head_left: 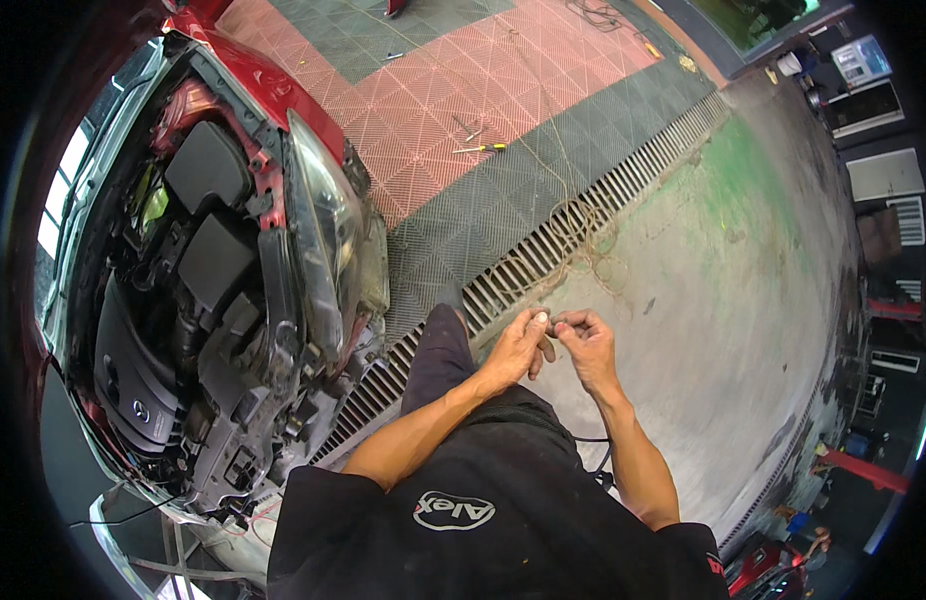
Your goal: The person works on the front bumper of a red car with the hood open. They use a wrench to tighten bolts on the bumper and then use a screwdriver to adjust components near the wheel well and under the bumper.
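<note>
In front of my torso, my left hand [525, 345] is closed, thumb and fingers pressed on a small dark item [552, 326] that I cannot make out. My right hand [587, 345] meets it from the right, fingers curled and thumb against the same spot. Left of me stands a red car [281, 75] with its engine bay [198, 260] exposed: a black engine cover [126, 370], black boxes and a headlight [319, 240] show, and the front bumper area is uncovered. Beyond my hands a coil of thin cord [593, 245] lies by the drain grate [509, 266].
A yellow-handled tool [491, 148] and small metal tools [467, 130] lie on the red and grey tiled floor [423, 90]. Concrete floor [723, 330] stretches to my right, with a red lift arm [868, 468] and panels [883, 172] along that side. Loose trim [123, 540] sits at lower left.
</note>
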A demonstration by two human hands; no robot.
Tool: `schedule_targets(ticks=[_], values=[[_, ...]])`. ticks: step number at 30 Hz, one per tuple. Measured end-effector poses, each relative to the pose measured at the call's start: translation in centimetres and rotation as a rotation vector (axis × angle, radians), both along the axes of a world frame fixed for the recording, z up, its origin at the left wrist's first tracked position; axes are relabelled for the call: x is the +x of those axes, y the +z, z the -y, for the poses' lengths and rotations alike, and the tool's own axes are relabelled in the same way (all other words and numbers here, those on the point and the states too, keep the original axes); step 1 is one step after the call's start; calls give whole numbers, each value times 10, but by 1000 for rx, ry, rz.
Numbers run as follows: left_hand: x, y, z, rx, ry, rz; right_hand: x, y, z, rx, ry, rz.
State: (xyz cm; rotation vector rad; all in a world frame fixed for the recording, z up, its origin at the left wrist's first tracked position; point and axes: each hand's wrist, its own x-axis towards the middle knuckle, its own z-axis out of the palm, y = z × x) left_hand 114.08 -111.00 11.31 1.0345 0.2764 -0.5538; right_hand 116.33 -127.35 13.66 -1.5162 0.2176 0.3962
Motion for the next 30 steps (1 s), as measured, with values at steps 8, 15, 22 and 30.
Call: schedule_targets(ticks=[8,15,22,30], values=[[178,-53,-124,113,149,-64,294,-34,-34,-41,1,-147],[336,-139,-233,380,550,-251,579,-78,-139,-236,303,-226],[430,-168,-300,456,941,-454,810,-102,-293,-752,790,-16],[528,-268,-252,1001,1201,-1033,1064,-265,-498,-1101,1262,635]])
